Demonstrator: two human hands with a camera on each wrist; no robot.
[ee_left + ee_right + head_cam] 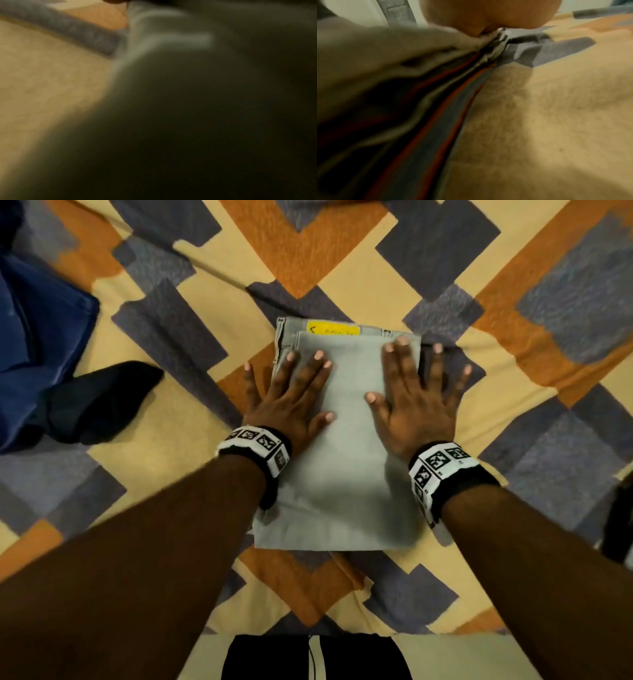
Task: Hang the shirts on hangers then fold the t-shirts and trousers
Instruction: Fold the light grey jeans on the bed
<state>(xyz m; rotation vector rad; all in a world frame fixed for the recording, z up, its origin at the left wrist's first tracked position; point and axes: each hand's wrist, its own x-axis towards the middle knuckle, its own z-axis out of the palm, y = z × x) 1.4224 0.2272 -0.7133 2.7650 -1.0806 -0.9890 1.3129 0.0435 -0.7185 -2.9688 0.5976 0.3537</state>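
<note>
Here, a person's two bare hands lay flat, fingers spread and straight, on a pair of pale grey-green cotton trousers (346, 446) folded into a neat oblong on a bedspread patterned in cream, orange and slate-blue blocks (513, 371). The left hand (291, 398) pressed the oblong's left edge, its outer fingers spilling onto the bedspread; the right hand (418, 405) pressed the right edge the same way. Neither gripped anything, and they sat apart with bare cloth between them. A yellow rectangular label (334, 330) showed at the far end, at the waistband.

The step in hand appeared to be smoothing the folded trousers. Next would probably come either one more fold or moving on to another garment, which calls for lifting both palms without disturbing the layers.

Only the head view showed a crumpled dark blue garment (41, 337) and a black one (102, 402) lying to the left, apparently not yet folded. The right wrist view alone showed the stacked fold edges from the side, with dark and red-striped layers (436, 108) under the pale cloth; what they were could not be told. The left wrist view was mostly dark blur.
</note>
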